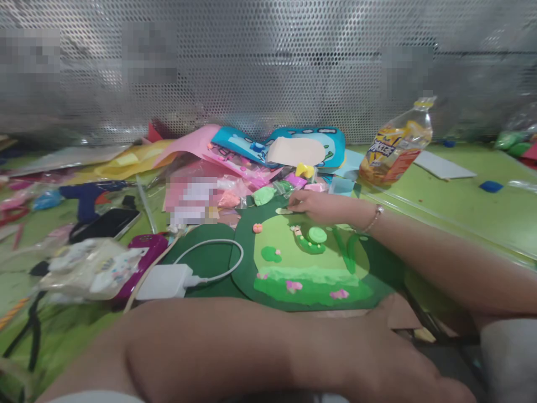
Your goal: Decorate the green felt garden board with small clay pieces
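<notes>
A dark green felt board [245,263] with a light green clay scene lies in front of me. My right hand [321,206] reaches in from the right to the board's far edge, a bracelet on its wrist. Its fingers are pinched on a small pale clay piece [284,211] that rests on the felt. My left forearm crosses the bottom of the view, and my left hand [377,352] lies by the board's near right corner, back up. Its fingers run out of view. A round green clay figure [315,238] and pink clay flowers [293,286] sit on the scene.
A tilted plastic bottle [396,146] stands at the back right. A white charger [164,281] with its cable, a magenta phone case [146,249], a black phone [107,224] and a blue glue gun [88,197] lie left. Coloured foam sheets [193,146] pile behind the board, before a perforated metal wall [268,67].
</notes>
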The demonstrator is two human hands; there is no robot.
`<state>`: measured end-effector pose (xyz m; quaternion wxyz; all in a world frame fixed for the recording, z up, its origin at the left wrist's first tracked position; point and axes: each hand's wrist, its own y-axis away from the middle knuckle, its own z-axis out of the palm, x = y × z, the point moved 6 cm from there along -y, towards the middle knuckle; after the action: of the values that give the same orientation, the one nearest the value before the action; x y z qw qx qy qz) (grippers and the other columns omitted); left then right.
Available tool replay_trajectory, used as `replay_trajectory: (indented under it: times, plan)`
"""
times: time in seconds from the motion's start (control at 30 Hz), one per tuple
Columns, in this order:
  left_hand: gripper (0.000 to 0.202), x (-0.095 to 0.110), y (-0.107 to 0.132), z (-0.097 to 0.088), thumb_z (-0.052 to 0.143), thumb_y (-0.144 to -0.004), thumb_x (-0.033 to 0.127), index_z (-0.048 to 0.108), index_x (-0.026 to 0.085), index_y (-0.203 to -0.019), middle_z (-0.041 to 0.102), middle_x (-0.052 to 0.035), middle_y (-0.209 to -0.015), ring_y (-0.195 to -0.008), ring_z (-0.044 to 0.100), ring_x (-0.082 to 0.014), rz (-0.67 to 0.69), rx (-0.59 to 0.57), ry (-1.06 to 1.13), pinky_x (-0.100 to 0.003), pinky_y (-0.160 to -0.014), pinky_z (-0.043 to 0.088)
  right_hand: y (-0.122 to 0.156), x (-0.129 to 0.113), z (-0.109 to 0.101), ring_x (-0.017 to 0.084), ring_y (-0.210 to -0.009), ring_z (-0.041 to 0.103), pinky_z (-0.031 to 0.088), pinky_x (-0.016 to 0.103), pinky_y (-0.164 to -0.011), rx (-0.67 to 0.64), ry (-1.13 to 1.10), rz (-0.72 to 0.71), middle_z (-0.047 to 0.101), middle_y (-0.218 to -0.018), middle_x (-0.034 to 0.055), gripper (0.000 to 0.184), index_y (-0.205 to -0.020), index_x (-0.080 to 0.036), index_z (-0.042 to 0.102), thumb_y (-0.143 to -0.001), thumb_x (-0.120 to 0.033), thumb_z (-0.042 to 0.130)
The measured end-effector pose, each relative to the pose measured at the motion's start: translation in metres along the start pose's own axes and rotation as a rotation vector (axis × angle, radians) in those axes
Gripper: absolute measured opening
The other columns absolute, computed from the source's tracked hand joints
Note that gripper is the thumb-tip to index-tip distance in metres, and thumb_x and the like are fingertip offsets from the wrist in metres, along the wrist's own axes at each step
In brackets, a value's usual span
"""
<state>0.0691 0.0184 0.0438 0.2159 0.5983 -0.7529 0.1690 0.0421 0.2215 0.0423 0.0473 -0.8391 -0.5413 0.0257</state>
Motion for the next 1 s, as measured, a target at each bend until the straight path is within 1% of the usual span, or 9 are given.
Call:
replay_trajectory:
  times: [0.1,0.17,0.33,0.5,0.6,0.67,0.83,0.93,1.0]
  plan:
    - [0.013,0.001,0.000,-0.001,0.039,-0.073,0.017,0.038,0.023,-0.063,0.064,-0.0025,-0.068,-0.072,0.063,-0.0157,0.007,0.014,-0.007,-0.032,-0.066,0.044,0.000,0.004,0.000,0.018,-0.099,0.055,0.046,0.034,-0.089,0.034,-0.043,-0.001,0.057,-0.110,0.0129,0.041,-0.104,-0.011,0.066,-0.076,0.003,0.040]
    - [0.013,0.000,0.000,-0.002,0.040,-0.072,0.016,0.037,0.023,-0.062,0.064,-0.0028,-0.069,-0.070,0.063,-0.0142,0.012,0.041,0.015,-0.029,-0.065,0.045,0.001,0.007,-0.001,0.018,-0.099,0.055,0.045,0.034,-0.090,0.056,-0.071,0.001,0.057,-0.111,0.0121,0.041,-0.106,-0.013,0.066,-0.077,0.002,0.041]
    - [0.014,-0.003,-0.001,0.002,0.041,-0.070,0.015,0.036,0.023,-0.060,0.064,-0.0030,-0.068,-0.070,0.063,-0.0137,0.005,0.025,0.066,-0.027,-0.060,0.044,0.003,0.007,0.001,0.018,-0.096,0.055,0.044,0.035,-0.088,0.016,-0.069,0.016,0.056,-0.111,0.0101,0.049,-0.115,-0.020,0.063,-0.077,0.001,0.041]
    - [0.016,0.001,0.002,-0.007,0.045,-0.069,0.016,0.036,0.023,-0.058,0.064,-0.0017,-0.066,-0.069,0.063,-0.0123,0.025,0.080,0.047,-0.025,-0.062,0.044,0.003,0.003,-0.002,0.018,-0.090,0.056,0.046,0.035,-0.084,-0.001,-0.072,0.011,0.058,-0.107,0.0108,0.044,-0.115,-0.020,0.064,-0.082,-0.004,0.041]
    - [0.017,0.004,0.003,-0.009,0.044,-0.069,0.016,0.036,0.023,-0.057,0.064,-0.0032,-0.066,-0.071,0.064,-0.0131,0.013,0.015,0.054,-0.025,-0.064,0.046,0.002,0.002,-0.005,0.017,-0.090,0.056,0.046,0.034,-0.084,-0.005,-0.083,0.000,0.059,-0.105,0.0100,0.041,-0.114,-0.021,0.065,-0.083,-0.006,0.042]
    - [0.017,0.003,0.002,-0.008,0.044,-0.070,0.015,0.036,0.022,-0.057,0.064,-0.0033,-0.066,-0.071,0.064,-0.0133,-0.006,-0.024,0.065,-0.025,-0.063,0.046,0.002,0.004,-0.005,0.016,-0.091,0.056,0.046,0.033,-0.085,-0.005,-0.100,-0.001,0.060,-0.105,0.0093,0.041,-0.113,-0.021,0.066,-0.083,-0.007,0.042]
    - [0.013,0.001,-0.001,-0.006,0.045,-0.070,0.016,0.041,0.022,-0.060,0.063,-0.0008,-0.064,-0.066,0.064,-0.0113,0.013,0.061,0.063,-0.023,-0.058,0.044,0.004,0.012,-0.006,0.016,-0.098,0.055,0.044,0.033,-0.091,0.044,-0.153,0.005,0.060,-0.112,0.0084,0.050,-0.115,-0.021,0.065,-0.076,0.000,0.042]
    - [0.013,-0.001,-0.001,-0.003,0.045,-0.070,0.014,0.042,0.023,-0.060,0.064,-0.0019,-0.065,-0.064,0.063,-0.0115,0.007,0.063,0.069,-0.023,-0.056,0.044,0.005,0.013,-0.008,0.016,-0.099,0.055,0.044,0.034,-0.091,0.075,-0.167,0.009,0.060,-0.112,0.0074,0.054,-0.118,-0.022,0.062,-0.074,0.001,0.041]
    - [0.014,0.000,0.001,-0.004,0.044,-0.070,0.013,0.042,0.023,-0.059,0.065,-0.0031,-0.067,-0.066,0.064,-0.0115,0.001,0.061,0.073,-0.023,-0.059,0.045,0.005,0.009,-0.008,0.016,-0.098,0.055,0.044,0.034,-0.090,0.056,-0.159,-0.001,0.060,-0.111,0.0074,0.053,-0.118,-0.023,0.062,-0.075,0.001,0.041]
